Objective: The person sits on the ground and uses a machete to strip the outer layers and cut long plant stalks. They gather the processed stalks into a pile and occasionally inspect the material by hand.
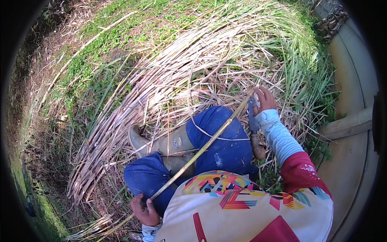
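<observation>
Nearest: patterned shirt (238, 213). L hand (144, 211) part-open at near end of long yellow-green stalk (209, 142), thumb apart fr. fingers; firm grip or loose, can't tell. Stalk runs diag. over bent legs in blue trousers (225, 151) & above boots (177, 142). Knife (253, 121) w/ wooden handle just beside R thigh, blade up twd R hand. R hand (264, 101): fingers curled at stalk's far end, nr blade tip; what's gripped, can't tell. Beyond: big heap of dry stalks & leaves (161, 76), then green ground plants (133, 32).
</observation>
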`<control>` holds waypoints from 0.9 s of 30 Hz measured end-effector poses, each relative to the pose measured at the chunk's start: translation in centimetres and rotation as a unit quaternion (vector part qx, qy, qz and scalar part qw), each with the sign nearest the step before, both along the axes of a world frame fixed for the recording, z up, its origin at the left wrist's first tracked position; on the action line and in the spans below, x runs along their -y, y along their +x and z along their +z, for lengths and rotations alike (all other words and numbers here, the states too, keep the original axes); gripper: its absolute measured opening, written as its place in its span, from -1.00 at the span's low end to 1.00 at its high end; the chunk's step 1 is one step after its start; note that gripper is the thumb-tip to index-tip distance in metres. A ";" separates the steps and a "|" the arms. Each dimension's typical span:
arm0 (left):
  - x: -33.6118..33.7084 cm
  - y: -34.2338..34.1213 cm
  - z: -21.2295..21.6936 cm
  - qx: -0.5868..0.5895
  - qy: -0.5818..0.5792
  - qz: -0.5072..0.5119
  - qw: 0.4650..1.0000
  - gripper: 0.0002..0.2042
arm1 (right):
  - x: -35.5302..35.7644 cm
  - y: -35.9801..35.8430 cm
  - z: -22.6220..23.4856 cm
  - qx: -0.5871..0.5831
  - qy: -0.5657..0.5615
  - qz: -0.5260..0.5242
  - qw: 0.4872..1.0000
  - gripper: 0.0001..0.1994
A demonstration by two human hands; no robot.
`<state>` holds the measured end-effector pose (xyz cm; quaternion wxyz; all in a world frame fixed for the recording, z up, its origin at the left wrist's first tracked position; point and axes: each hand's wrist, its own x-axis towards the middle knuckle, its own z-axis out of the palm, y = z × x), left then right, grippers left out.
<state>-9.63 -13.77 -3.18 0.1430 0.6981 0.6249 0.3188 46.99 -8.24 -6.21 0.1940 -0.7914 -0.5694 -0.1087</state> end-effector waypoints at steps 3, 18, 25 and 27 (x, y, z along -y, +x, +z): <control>3.4 -3.0 -2.5 0.137 -0.020 0.165 0.976 -0.83 | -3.3 -0.3 1.1 0.092 -0.085 0.118 0.985 -0.29; 3.2 -5.8 -6.5 0.662 -0.119 0.345 0.654 -0.76 | 2.4 -15.3 4.5 0.027 -0.184 0.508 0.841 -0.55; -1.5 -7.3 -3.1 0.686 -0.062 0.276 0.670 -0.75 | -4.8 2.1 -1.1 0.175 -0.087 0.223 0.955 -0.73; -3.4 -7.3 -2.1 0.693 -0.060 0.243 0.676 -0.73 | -6.0 10.3 -1.2 0.124 -0.245 -0.041 0.961 -0.74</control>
